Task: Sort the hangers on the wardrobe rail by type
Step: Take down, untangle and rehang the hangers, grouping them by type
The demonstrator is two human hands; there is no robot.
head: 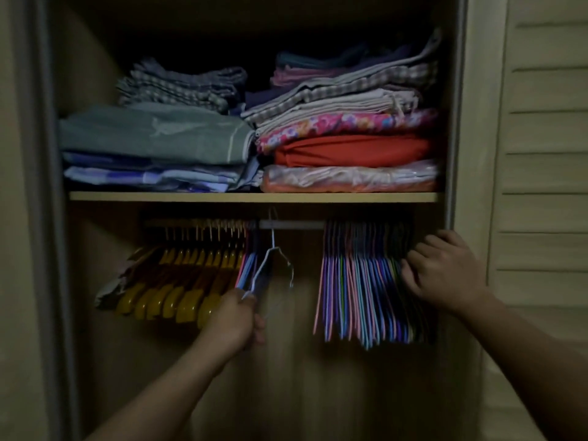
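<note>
Dim light prevailed inside the wardrobe, with a louvred door (pixel 541 154) standing to the right of the opening.

Nearest the camera, two bare forearms reached up toward the rail. The left hand (pixel 237 316) was clenched around the lower ends of a small bunch of thin hangers (pixel 248 268), with a pale wire hanger (pixel 273 249) hanging on the rail just beside it; whether that one was also within the grip could not be told. The right hand (pixel 442 272) lay with curled fingers against the right end of the large pack of coloured slim hangers (pixel 359 281); whether it pinched any of them could not be told.

Along the rail (pixel 292 224), a close row of amber plastic hangers (pixel 178 281) occupied the left part, the small bunch touched its right end, and a bare stretch of rail separated these from the coloured pack.

Above, the shelf (pixel 254 197) carried folded linens (pixel 343 148) in two stacks.

Judgement: sorting appeared well advanced, the amber group already gathered. The step in hand seemed to be relocating the stray slim hangers. The next move would likely call for lifting their hooks clear of the rail and carrying them across the gap to join the coloured pack, while the right hand kept that pack compressed to leave room
</note>
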